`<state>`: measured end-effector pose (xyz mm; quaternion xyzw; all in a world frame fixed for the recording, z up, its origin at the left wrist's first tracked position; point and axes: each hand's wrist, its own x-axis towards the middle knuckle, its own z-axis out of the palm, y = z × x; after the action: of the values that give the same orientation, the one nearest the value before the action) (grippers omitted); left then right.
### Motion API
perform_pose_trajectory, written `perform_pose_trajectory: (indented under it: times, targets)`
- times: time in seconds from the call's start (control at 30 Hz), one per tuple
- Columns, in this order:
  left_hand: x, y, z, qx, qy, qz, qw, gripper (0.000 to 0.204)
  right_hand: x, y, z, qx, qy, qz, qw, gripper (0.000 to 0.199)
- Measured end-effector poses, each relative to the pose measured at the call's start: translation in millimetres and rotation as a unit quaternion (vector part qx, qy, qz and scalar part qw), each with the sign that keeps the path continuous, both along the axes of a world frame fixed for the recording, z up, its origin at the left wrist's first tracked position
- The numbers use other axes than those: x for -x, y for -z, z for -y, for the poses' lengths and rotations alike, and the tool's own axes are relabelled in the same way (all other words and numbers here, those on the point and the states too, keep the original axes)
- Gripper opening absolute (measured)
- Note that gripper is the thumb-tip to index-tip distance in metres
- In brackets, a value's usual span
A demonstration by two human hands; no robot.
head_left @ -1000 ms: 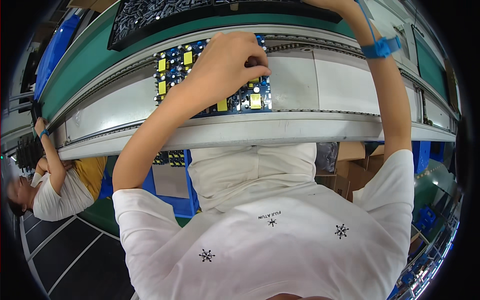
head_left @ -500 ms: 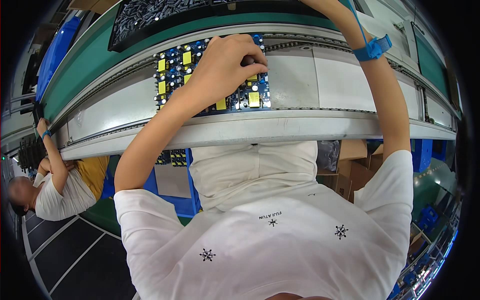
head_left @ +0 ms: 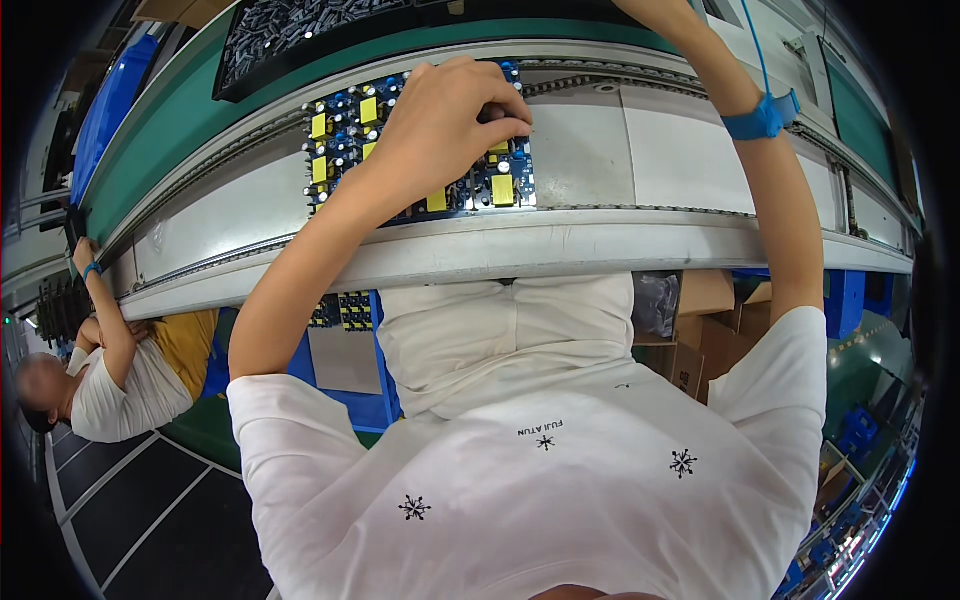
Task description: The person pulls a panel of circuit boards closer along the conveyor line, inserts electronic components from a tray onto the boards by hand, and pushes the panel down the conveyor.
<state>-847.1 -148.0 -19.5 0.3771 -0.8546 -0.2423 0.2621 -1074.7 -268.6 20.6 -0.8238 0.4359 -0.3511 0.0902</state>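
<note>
My left hand (head_left: 450,125) is over a blue circuit board panel (head_left: 487,205) crowded with yellow blocks, small white-topped cylinders and other blue parts. Its fingers are curled and thumb and index finger come together near the panel's right side. Whatever lies between the fingertips is too small and hidden to name. The panel rests on the conveyor between two chain rails. My right hand (head_left: 668,22) reaches past the far side of the line and is cut off by the upper edge, so its fingers are out of sight. A blue wrist strap (head_left: 762,118) with a cord circles that arm.
A black tray (head_left: 228,88) filled with many small dark cylindrical parts stands on the green surface beyond the conveyor. A metal rail (head_left: 560,245) runs along the near side. Below are a blue rack (head_left: 365,410) and cardboard boxes (head_left: 705,292). Another person (head_left: 140,390) is at the left.
My right arm has shifted slightly to the right and its strap has turned. My left hand stays over the same side of the panel, its fingers still together.
</note>
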Motion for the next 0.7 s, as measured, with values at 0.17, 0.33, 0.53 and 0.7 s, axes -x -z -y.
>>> perform_pose_trajectory:
  times: [0.17,0.33,0.53,0.7]
  targets:
    - [1.4,-5.8,-1.5,0.034,-0.004,0.037,0.999,0.009,2.3,-12.8,-35.5,-0.066,-0.01,0.003,0.998,0.015]
    - [0.4,-6.3,2.3,0.058,0.014,0.06,0.996,0.009,11.2,-17.5,-71.8,-0.127,-0.048,0.028,0.99,0.015]
    - [2.6,-7.5,2.9,0.062,0.022,0.074,0.995,0.009,28.8,-12.1,-105.5,-0.143,-0.074,-0.023,0.987,0.015]
    - [3.3,-7.5,7.2,0.072,0.037,0.074,0.994,0.01,36.4,3.7,-115.2,-0.128,-0.109,-0.061,0.984,0.012]
